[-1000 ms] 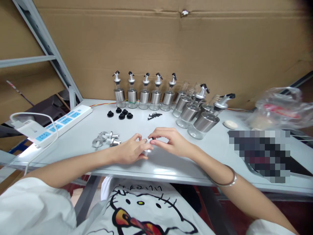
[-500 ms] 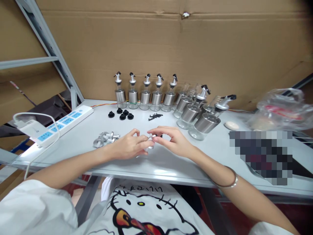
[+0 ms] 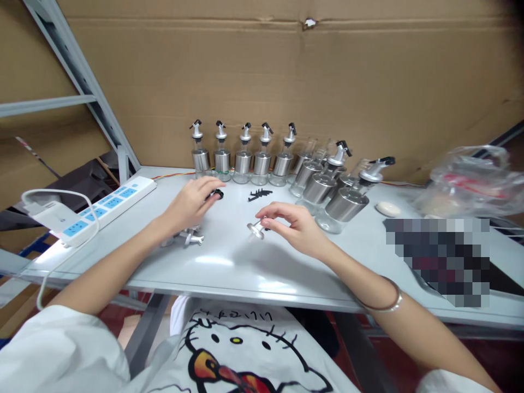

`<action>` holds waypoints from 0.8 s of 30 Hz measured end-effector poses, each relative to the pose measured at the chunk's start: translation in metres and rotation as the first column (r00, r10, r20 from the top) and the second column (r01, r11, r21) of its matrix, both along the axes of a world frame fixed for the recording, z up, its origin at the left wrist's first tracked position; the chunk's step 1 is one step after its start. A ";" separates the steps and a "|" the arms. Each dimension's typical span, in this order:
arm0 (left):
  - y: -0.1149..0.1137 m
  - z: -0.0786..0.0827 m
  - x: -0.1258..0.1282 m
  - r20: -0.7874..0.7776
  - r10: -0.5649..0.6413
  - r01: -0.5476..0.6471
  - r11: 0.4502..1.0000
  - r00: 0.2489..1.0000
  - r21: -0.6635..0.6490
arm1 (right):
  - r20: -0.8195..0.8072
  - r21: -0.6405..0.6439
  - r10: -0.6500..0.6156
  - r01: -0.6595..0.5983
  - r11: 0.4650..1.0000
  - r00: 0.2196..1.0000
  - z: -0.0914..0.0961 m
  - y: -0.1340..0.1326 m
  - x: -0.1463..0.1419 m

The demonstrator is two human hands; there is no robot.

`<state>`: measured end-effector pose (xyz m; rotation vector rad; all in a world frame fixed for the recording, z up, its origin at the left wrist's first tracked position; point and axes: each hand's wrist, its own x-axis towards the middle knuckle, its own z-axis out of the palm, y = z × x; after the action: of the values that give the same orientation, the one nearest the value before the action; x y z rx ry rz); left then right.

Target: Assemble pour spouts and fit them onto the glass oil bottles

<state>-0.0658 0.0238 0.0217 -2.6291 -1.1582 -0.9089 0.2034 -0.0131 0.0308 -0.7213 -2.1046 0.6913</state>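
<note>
Behind the tabletop's front edge (image 3: 245, 292), the right hand (image 3: 298, 228) pinched a silver spout (image 3: 256, 231); the left hand (image 3: 190, 201) hid any grip.

The head-worn camera sits above the near side of the table (image 3: 295, 275). It faces forward and down across the table at close range.

Bottles (image 3: 262, 162) behind pourer (image 3: 256, 231), power strip (image 3: 112, 203) left

Bright scene; white glare on tabletop (image 3: 241, 278); soft shadow near right hand (image 3: 292, 226); upper right corner dark; pixelated patch (image 3: 442, 262).
</note>
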 end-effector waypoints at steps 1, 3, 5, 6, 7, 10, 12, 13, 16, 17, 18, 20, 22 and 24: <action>0.008 -0.001 -0.006 0.007 0.055 -0.054 0.996 0.998 -0.064 | 0.000 0.001 -0.005 0.005 1.000 1.000 0.000 0.000 0.001; 0.021 -0.005 -0.015 -0.032 0.090 -0.094 0.979 0.995 -0.183 | 0.013 0.008 -0.014 0.014 1.000 1.000 0.001 0.001 0.001; 0.031 -0.013 -0.020 -0.122 0.093 -0.125 0.950 0.988 -0.285 | 0.031 0.024 -0.012 0.011 1.000 0.999 0.001 0.000 0.002; 0.035 -0.016 -0.020 -0.165 0.098 -0.148 0.936 0.981 -0.321 | 0.036 0.035 -0.005 0.003 0.999 0.999 0.002 -0.001 0.001; 0.037 -0.019 -0.020 -0.198 0.107 -0.172 0.922 0.974 -0.346 | 0.038 0.045 0.002 -0.004 0.999 0.999 0.002 -0.001 0.001; 0.041 -0.024 -0.018 -0.223 0.138 -0.211 0.913 0.965 -0.348 | 0.032 0.062 0.004 -0.006 0.998 0.999 0.003 -0.002 0.001; 0.042 -0.023 -0.017 -0.199 0.154 -0.210 0.930 0.968 -0.302 | 0.025 0.065 0.000 -0.002 0.998 1.000 0.003 -0.002 0.002; 0.042 -0.022 -0.017 -0.184 0.158 -0.206 0.939 0.970 -0.277 | 0.022 0.068 -0.001 0.000 0.998 1.000 0.003 -0.002 0.002; 0.042 -0.019 -0.019 -0.138 0.127 -0.160 0.952 0.982 -0.259 | 0.025 0.077 0.006 -0.008 0.997 1.000 0.003 -0.001 0.002; 0.042 -0.019 -0.019 -0.122 0.111 -0.140 0.954 0.986 -0.266 | 0.026 0.081 0.009 -0.011 0.997 1.000 0.003 -0.001 0.002; 0.043 -0.019 -0.020 -0.109 0.099 -0.125 0.954 0.989 -0.272 | 0.026 0.086 0.011 -0.013 0.996 1.000 0.003 -0.001 0.002; 0.044 -0.019 -0.020 -0.100 0.094 -0.118 0.954 0.991 -0.274 | 0.023 0.094 0.012 -0.014 0.995 1.000 0.003 -0.002 0.002; 0.045 -0.021 -0.020 -0.114 0.098 -0.125 0.956 0.989 -0.267 | 0.022 0.099 0.012 -0.014 0.995 1.000 0.002 -0.002 0.002; 0.046 -0.023 -0.021 -0.131 0.087 -0.118 0.960 0.988 -0.253 | 0.026 0.101 0.013 -0.015 0.995 1.000 0.003 -0.001 0.002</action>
<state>-0.0865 0.0698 -0.0012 -2.7451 -1.4554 -0.6078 0.2049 -0.0146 0.0333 -0.6628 -2.1531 0.5808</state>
